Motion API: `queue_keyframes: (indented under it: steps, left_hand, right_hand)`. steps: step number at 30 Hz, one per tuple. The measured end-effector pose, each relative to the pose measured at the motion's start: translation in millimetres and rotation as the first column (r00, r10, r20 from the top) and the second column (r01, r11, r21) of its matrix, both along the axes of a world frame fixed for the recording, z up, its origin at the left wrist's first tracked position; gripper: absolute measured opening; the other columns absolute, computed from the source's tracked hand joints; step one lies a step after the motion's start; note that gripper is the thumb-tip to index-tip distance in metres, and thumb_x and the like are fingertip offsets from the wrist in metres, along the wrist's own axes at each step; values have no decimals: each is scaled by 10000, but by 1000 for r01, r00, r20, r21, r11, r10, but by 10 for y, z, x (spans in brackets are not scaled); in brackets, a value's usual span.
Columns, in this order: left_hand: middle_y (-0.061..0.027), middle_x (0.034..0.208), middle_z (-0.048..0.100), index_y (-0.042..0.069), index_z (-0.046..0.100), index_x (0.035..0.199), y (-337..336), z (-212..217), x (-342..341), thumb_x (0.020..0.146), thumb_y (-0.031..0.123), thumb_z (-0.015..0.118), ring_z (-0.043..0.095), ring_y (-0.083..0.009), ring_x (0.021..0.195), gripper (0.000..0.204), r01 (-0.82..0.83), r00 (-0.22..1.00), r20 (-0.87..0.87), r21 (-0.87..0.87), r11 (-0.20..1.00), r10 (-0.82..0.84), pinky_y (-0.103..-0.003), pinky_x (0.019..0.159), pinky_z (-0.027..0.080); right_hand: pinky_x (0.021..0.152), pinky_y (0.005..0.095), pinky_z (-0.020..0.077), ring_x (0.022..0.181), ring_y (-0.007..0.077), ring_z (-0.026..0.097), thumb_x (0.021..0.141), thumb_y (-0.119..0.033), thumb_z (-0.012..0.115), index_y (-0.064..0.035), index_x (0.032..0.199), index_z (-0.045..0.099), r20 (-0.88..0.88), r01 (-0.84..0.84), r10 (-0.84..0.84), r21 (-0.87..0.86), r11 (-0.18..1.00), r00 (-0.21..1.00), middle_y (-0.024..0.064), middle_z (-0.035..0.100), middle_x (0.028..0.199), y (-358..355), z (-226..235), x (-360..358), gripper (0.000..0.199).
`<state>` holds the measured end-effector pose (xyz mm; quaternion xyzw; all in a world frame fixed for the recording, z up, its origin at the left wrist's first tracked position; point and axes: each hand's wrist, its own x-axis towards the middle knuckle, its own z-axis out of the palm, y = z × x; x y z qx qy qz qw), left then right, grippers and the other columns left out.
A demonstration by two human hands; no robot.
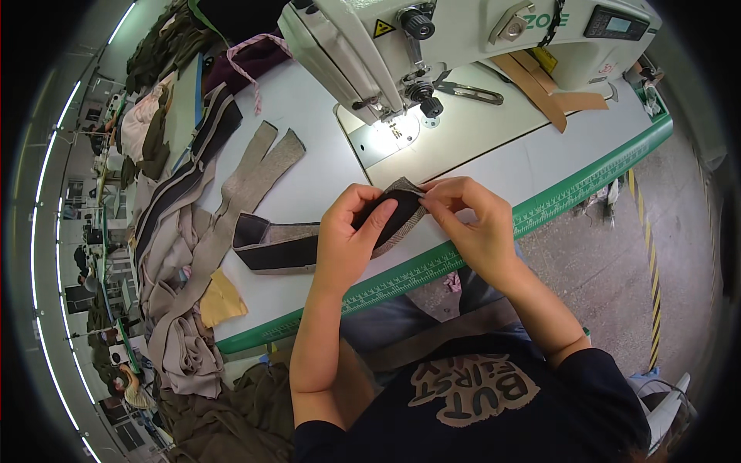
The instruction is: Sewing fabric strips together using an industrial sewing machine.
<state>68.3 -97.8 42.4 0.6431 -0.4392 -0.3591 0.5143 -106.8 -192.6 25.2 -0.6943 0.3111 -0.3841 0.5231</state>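
Note:
Between my hands is a fabric strip (289, 248), black on one face and grey-brown on the other, folded into a band that trails left over the white table. My left hand (352, 231) grips it with the thumb on the black face. At the strip's right end, the thumb and fingers of my right hand (471, 220) pinch its edge. Just beyond my hands stands a sewing machine (347, 58), its lamp shining on the needle plate (397, 133). The strip lies apart from the needle area.
Grey-brown strips (245, 174) and a pile of long fabric bands (181, 347) lie to the left, beside a yellow scrap (223, 299). Scissors-like metal snips (471, 93) and brown card pieces (546, 96) rest on the machine bed. A green ruler edge (417, 272) borders the table.

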Motion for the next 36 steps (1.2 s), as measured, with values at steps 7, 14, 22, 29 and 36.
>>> queue_keyframes:
  steps: [7, 14, 22, 29, 36]
  left_hand:
    - [-54, 932, 697, 2, 593, 1148, 19, 88, -27, 998, 75, 665, 618, -72, 881, 182, 3, 998, -65, -35, 999, -6, -217, 808, 481]
    - [-104, 1012, 729, 48, 476, 1456, 23, 151, -113, 997, 27, 640, 646, -102, 942, 487, -13, 1000, -23, -129, 992, 10, -237, 870, 494]
    - [-100, 1002, 737, 59, 466, 1477, 45, 269, -123, 988, 12, 642, 652, -118, 951, 521, 47, 999, 21, 6, 999, -48, -260, 904, 489]
    - [-112, 1061, 737, 49, 516, 1416, 128, 511, -42, 968, 6, 656, 651, -127, 990, 472, 170, 985, -3, 138, 976, -171, -280, 924, 491]
    - [-88, 1116, 686, 45, 578, 1296, 147, 447, -37, 924, 33, 721, 643, -134, 978, 398, 253, 964, 79, 6, 968, -252, -286, 909, 499]
  right_hand:
    - [724, 254, 518, 911, 116, 674, 858, 5, 772, -17, 974, 682, -3, -95, 97, 163, 982, 995, 46, 745, 1041, -75, 153, 3, 148]
    - [739, 269, 507, 905, 134, 673, 829, -26, 798, -23, 938, 681, 55, -133, 138, -82, 988, 989, 64, 735, 1064, -117, 113, -39, 161]
    - [744, 257, 508, 890, 132, 668, 837, -23, 787, -10, 925, 703, 15, -105, 111, -223, 969, 994, 87, 737, 1009, -143, 111, -42, 123]
    - [749, 241, 517, 848, 113, 660, 858, -26, 788, 35, 931, 730, 201, -395, 342, 538, 745, 918, 82, 736, 982, -304, 148, -126, 111]
    - [753, 241, 526, 838, 117, 660, 843, 4, 794, 44, 891, 747, 277, -486, 400, 544, 684, 874, 89, 725, 967, -323, 209, -152, 78]
